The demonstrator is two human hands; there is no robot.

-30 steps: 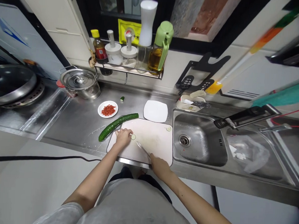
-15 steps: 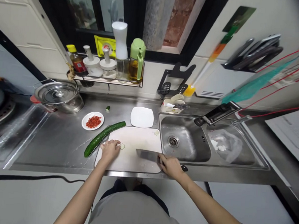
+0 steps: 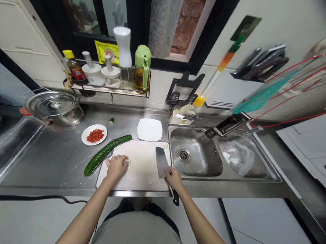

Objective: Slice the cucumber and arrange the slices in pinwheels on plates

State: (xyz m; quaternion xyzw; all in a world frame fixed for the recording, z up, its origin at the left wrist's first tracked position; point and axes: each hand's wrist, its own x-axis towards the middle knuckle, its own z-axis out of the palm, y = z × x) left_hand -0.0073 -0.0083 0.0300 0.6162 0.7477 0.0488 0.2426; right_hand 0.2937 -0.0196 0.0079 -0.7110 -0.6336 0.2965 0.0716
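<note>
On the white cutting board (image 3: 141, 185), my left hand (image 3: 116, 169) has its fingers curled, the tips gripping the edge of a thin cucumber slice (image 3: 128, 162). My right hand (image 3: 174, 179) is closed around a kitchen knife (image 3: 162, 161) where its handle meets the blade. The broad blade lies over the right part of the board, its tip pointing away from me. Another cucumber slice (image 3: 165, 146) rests at the board's far right corner. A long green cucumber (image 3: 106, 153) lies across the board's left edge, partly on the counter.
A white square plate (image 3: 149, 129) stands behind the board. To the left are a dish of red berries (image 3: 95, 135), a cucumber end (image 3: 111, 120) and a lidded steel pot (image 3: 56, 110). A double sink (image 3: 194, 153) borders the board on the right. Bottles stand on a rack (image 3: 109, 90).
My right hand has turned the knife, so the blade now points away from me instead of left. My left fingers have closed in on the slice. The whole view has shifted slightly.
</note>
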